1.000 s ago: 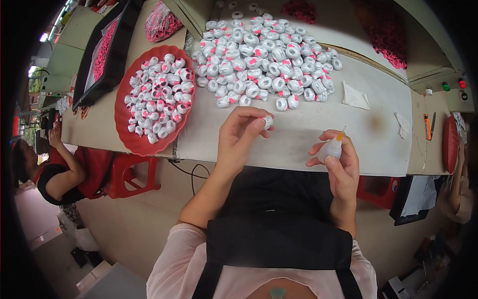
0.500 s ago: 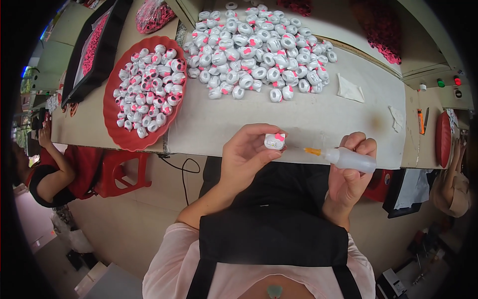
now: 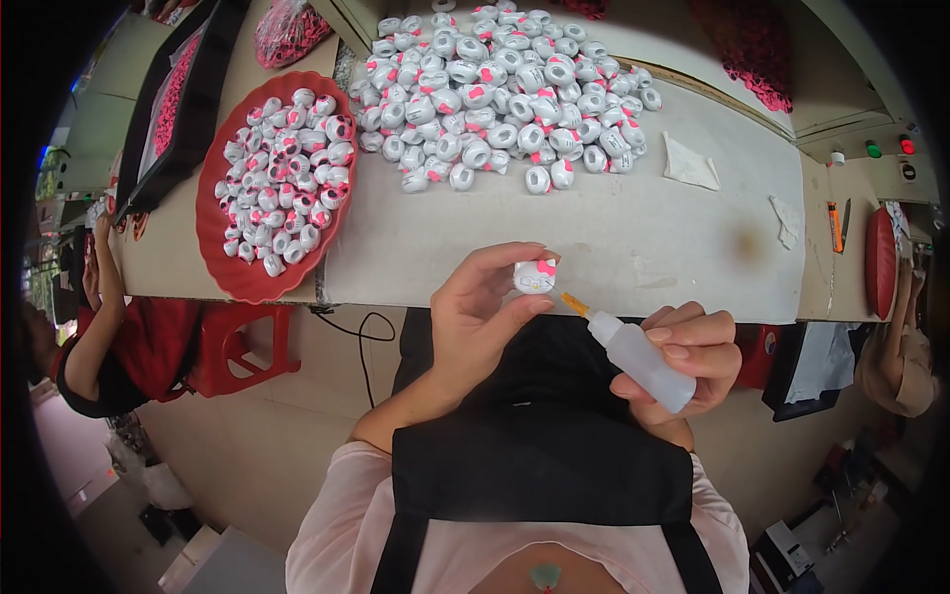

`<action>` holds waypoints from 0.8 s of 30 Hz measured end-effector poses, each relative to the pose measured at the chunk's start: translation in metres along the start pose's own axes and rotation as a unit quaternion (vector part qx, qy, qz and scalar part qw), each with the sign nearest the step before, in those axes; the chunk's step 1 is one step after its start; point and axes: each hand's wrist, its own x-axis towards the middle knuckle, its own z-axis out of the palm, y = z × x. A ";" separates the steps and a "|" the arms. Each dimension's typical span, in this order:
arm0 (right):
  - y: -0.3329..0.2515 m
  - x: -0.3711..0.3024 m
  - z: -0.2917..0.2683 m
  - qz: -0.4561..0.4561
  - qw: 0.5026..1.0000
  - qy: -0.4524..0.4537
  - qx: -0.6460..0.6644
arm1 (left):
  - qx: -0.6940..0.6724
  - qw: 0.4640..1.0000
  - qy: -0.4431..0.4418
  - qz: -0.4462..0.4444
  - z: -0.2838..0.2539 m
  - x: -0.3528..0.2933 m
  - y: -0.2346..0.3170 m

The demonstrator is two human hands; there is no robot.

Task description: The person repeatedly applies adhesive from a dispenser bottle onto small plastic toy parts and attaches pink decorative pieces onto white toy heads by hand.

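Between the thumb and fingers of my left hand (image 3: pixel 482 307) is a small white cat-shaped doll head (image 3: pixel 534 277) with a pink bow. My right hand (image 3: pixel 693 361) is wrapped round a translucent squeeze bottle (image 3: pixel 645 364), tilted so that its amber nozzle tip (image 3: pixel 574 304) points up and left. That tip is close beside the doll head's lower right; whether they touch I cannot tell. Both hands are above the near edge of the table. Beyond them a large pile of similar doll heads (image 3: pixel 505 94) lies on the pale table sheet (image 3: pixel 445 233).
Left of the sheet, a red scalloped tray (image 3: pixel 259 287) holds more doll heads. Behind it are a black tray (image 3: pixel 198 99) and a bag of pink pieces (image 3: pixel 287 35). White scraps (image 3: pixel 691 163) and an orange cutter (image 3: pixel 836 228) lie to the right. Other people sit at both sides.
My right hand has turned the bottle and brought its tip left, near the doll head. The left hand has shifted slightly left and turned the head a little.
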 end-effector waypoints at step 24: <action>-0.005 0.001 -0.002 0.000 0.999 -0.024 -0.025 | 0.007 1.000 -0.005 0.005 0.000 0.002 0.002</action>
